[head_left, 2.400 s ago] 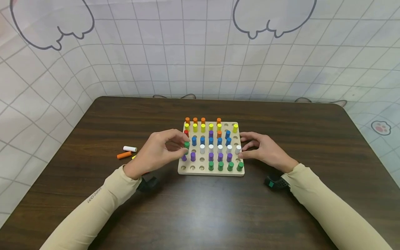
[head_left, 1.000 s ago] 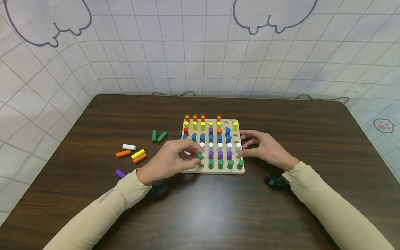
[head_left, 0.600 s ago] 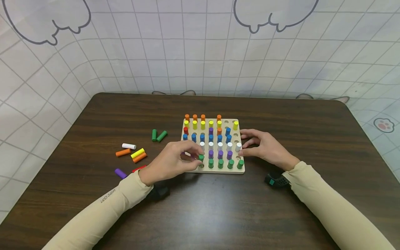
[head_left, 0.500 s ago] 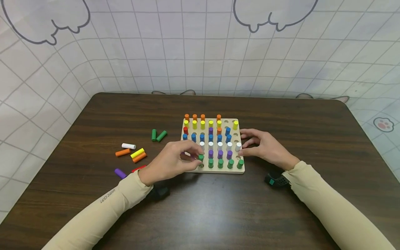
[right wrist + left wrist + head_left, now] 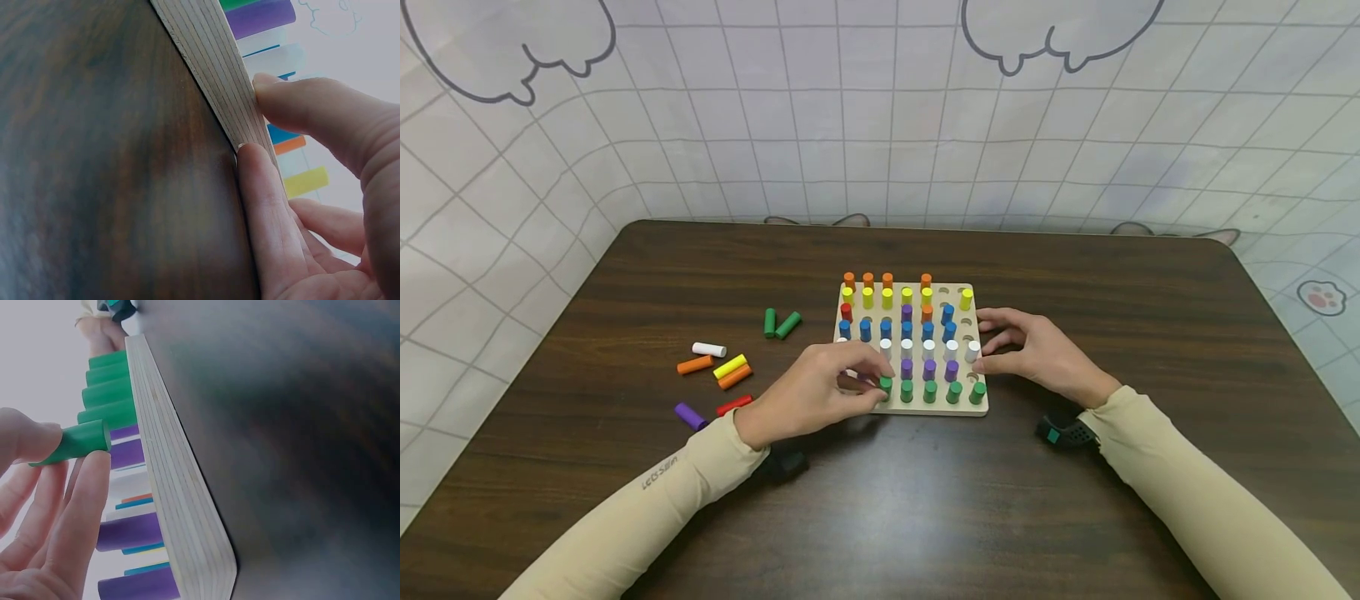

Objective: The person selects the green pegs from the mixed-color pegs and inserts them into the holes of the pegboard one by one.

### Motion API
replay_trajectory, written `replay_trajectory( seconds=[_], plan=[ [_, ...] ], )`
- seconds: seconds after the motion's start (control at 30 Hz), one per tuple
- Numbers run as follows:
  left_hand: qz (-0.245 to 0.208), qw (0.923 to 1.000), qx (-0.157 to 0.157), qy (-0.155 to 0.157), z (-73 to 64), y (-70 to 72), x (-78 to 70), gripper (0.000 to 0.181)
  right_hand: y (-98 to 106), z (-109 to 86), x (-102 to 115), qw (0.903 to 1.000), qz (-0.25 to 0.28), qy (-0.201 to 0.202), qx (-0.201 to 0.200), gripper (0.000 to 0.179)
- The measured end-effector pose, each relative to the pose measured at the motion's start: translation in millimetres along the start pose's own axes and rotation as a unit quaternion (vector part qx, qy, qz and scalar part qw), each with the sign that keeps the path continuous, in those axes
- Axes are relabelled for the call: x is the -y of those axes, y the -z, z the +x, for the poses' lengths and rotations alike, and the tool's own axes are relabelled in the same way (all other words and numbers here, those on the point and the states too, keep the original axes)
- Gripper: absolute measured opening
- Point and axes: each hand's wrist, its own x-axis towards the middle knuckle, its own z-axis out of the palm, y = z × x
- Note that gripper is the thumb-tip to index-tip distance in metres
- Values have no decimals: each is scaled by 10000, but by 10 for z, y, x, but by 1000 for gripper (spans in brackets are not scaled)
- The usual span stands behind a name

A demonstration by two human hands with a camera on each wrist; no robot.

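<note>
My left hand (image 5: 820, 387) pinches a green peg (image 5: 78, 442) between thumb and fingers over the front row of a wooden pegboard (image 5: 955, 408). The left wrist view shows the peg's lower end apart from the board. To its right in that row stand several green pegs (image 5: 930, 392). My right hand (image 5: 1037, 354) holds the board's right edge, thumb at the top edge and a finger (image 5: 262, 206) along the side. Rows of purple (image 5: 929, 369), white (image 5: 928, 350), blue (image 5: 886, 330), yellow (image 5: 887, 298) and orange pegs (image 5: 868, 280) fill much of the board.
Left of the board, loose pegs lie on the dark wooden table (image 5: 880, 517): two green pegs (image 5: 787, 325), a white peg (image 5: 709, 350), orange pegs (image 5: 695, 365), a yellow peg (image 5: 730, 367), a red peg (image 5: 734, 405) and a purple peg (image 5: 689, 416). A grid-patterned cloth (image 5: 880, 125) hangs behind.
My left hand has carried the green peg from the board's left side to the front row, then slightly lower and rightward. The right hand stays at the board's edge.
</note>
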Motion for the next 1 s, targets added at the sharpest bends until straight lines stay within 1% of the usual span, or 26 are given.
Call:
replay_trajectory(
  seconds=[0.1, 0.33, 0.77, 1.0],
  plan=[
    [16, 10000, 86, 9, 2, -1, -9, 22, -1, 3, -7, 10000, 25, 14, -12, 81],
    [101, 9997, 202, -8, 3, -12, 27, 23, 0, 8, -14, 10000, 8, 38, -16, 82],
    [150, 9994, 313, -78, -7, -23, 25, 23, 9, 8, -21, 10000, -31, 77, -30, 82],
    [154, 9993, 334, -65, -3, -36, 50, 22, 13, 27, -57, 10000, 3, -9, -2, 80]
  ],
)
